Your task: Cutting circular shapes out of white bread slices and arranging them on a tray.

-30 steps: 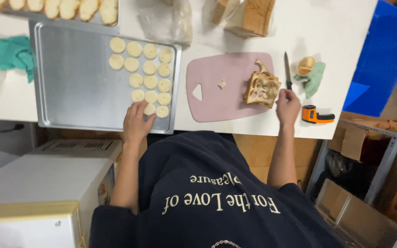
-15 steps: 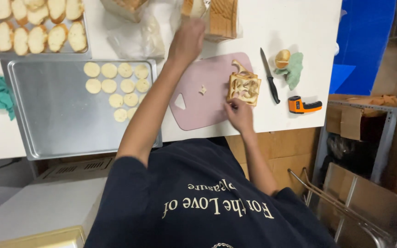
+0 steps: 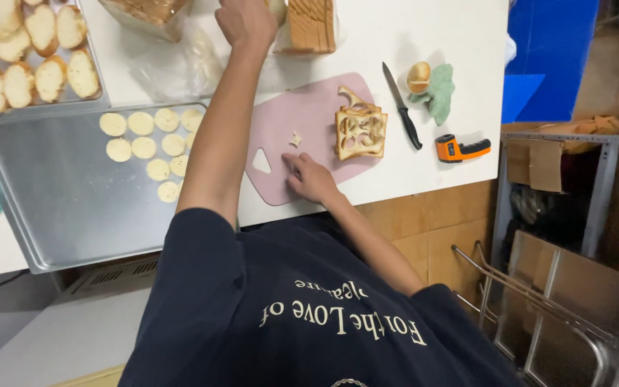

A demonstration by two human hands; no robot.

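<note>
Stood along the near edge of the white table (image 3: 424,43): a large metal tray (image 3: 59,208) holding pale dough rounds (image 3: 153,143) at its far right corner. Lay beside it on a pink cutting board (image 3: 309,122): bread slices with round holes (image 3: 360,131). Rested flat on the board's near edge, fingers open and empty: right hand (image 3: 311,179), close to the cut bread. Reached to the far edge by sliced loaves (image 3: 312,25): left hand (image 3: 246,21), grip unclear.

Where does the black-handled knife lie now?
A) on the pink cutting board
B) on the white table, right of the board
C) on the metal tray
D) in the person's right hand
B: the knife lies on the white table, just beside the pink cutting board.
</note>
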